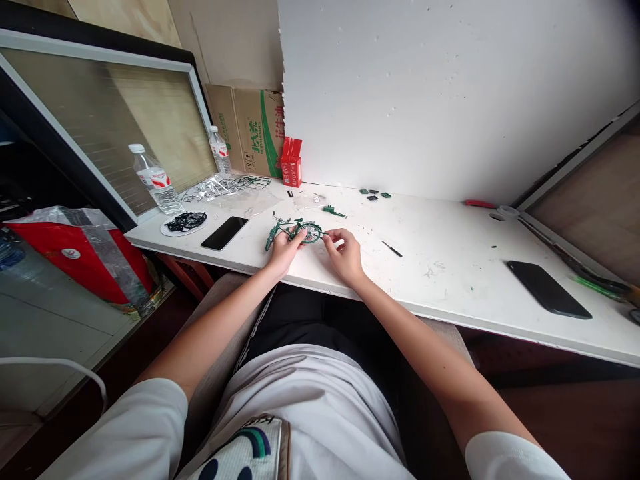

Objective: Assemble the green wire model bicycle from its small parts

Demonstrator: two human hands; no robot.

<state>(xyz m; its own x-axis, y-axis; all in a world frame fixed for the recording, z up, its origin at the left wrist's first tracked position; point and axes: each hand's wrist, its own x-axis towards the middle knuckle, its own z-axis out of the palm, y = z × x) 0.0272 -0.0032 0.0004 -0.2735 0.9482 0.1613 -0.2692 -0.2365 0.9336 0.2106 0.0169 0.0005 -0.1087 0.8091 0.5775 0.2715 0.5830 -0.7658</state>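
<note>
A small green model bicycle (295, 231) stands on the white table (450, 267) near its front edge. My left hand (284, 249) is closed on the bicycle's frame from below. Just right of the rear wheel, my right hand (344, 252) has its fingers pinched together, touching the wheel's side; whether a small part sits in the pinch I cannot make out. A loose green part (333, 212) lies behind the bicycle.
A black phone (225, 233) and a plate of dark parts (185, 222) lie left of the bicycle, with two water bottles (156, 180), clear plastic wrap and a red box (291, 162) behind. A thin tool (392, 249), small dark pieces (373, 194) and another phone (548, 289) lie right.
</note>
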